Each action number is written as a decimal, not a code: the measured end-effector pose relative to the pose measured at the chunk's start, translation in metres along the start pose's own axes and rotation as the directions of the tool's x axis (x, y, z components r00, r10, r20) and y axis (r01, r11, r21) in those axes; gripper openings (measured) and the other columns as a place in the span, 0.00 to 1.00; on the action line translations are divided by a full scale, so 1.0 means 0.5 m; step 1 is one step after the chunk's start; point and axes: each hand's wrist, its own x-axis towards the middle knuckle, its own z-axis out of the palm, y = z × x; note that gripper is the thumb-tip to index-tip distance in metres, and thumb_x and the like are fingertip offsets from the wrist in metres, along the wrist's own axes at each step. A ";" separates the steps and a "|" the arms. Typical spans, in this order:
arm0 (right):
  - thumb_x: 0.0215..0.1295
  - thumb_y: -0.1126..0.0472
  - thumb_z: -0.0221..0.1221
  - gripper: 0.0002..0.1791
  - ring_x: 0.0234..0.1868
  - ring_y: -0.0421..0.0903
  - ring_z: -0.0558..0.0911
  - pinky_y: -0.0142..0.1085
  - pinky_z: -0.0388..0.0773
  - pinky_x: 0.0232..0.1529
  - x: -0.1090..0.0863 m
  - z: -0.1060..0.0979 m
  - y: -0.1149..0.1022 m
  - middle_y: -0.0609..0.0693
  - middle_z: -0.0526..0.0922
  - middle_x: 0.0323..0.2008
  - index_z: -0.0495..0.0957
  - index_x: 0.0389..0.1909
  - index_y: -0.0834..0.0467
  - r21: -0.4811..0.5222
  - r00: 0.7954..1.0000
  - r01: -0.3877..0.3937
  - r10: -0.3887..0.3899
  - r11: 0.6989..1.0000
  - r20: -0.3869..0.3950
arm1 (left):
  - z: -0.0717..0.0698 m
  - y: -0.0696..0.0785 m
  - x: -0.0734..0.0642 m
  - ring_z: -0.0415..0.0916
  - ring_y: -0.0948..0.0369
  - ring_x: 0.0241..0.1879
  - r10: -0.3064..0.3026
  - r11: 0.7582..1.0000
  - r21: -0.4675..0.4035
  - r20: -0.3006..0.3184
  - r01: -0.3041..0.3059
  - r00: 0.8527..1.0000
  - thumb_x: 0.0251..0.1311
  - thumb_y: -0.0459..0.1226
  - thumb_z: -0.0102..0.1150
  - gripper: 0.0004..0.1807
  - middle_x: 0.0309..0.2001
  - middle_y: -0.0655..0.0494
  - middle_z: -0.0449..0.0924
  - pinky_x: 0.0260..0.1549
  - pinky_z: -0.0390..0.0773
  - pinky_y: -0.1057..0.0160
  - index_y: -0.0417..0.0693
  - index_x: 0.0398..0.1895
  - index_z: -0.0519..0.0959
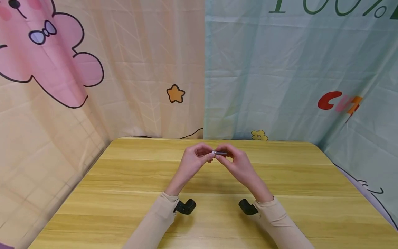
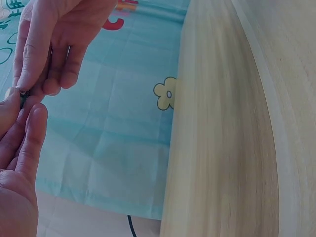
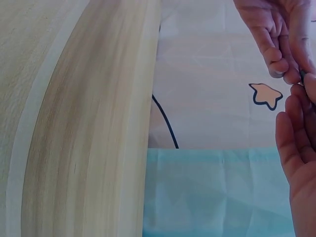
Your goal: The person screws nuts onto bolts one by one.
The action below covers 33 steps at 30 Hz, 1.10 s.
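Both hands meet above the far half of the table, fingertips close together around a small slim metal rod [image 1: 221, 153], grey with a wider silvery end on the left. My left hand [image 1: 193, 159] pinches that wider end between thumb and fingers. The rod's other end sits in the pinch of my right hand [image 1: 238, 165]. In the left wrist view, the fingers of the right hand [image 2: 59, 42] cover most of the piece. Only a dark sliver of it shows in the right wrist view, between the left hand [image 3: 276, 29] and the right hand [image 3: 303, 173].
A light wood-grain table [image 1: 217, 221] spreads beneath the hands. Printed curtains [image 1: 149, 69] hang behind it and along its sides. Each wrist wears a black camera mount, the left one [image 1: 186, 206] and the right one [image 1: 247, 206] both over the table.
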 end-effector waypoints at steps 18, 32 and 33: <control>0.76 0.53 0.53 0.13 0.41 0.43 0.80 0.44 0.78 0.46 -0.005 -0.001 0.003 0.46 0.84 0.40 0.81 0.46 0.56 -0.063 0.998 -0.060 0.059 0.996 -0.023 | 0.001 0.002 -0.001 0.81 0.55 0.32 -0.011 1.000 -0.001 0.002 0.011 1.000 0.60 0.31 0.67 0.05 0.34 0.49 0.84 0.36 0.83 0.59 0.39 0.38 0.83; 0.61 0.73 0.64 0.11 0.43 0.51 0.83 0.47 0.80 0.49 -0.001 0.001 0.001 0.55 0.82 0.41 0.79 0.45 0.65 0.009 0.998 0.053 -0.053 0.999 -0.025 | 0.000 0.001 0.000 0.81 0.51 0.32 -0.019 1.000 -0.017 -0.017 0.019 1.000 0.61 0.31 0.66 0.07 0.35 0.48 0.84 0.35 0.82 0.60 0.36 0.40 0.82; 0.62 0.73 0.64 0.11 0.43 0.50 0.83 0.46 0.80 0.49 -0.001 0.001 -0.001 0.54 0.83 0.41 0.79 0.44 0.64 0.002 0.998 0.051 -0.051 0.999 -0.028 | 0.000 0.001 0.000 0.81 0.48 0.32 -0.016 1.000 -0.024 -0.013 0.016 1.000 0.61 0.31 0.66 0.07 0.35 0.48 0.84 0.35 0.83 0.59 0.36 0.40 0.82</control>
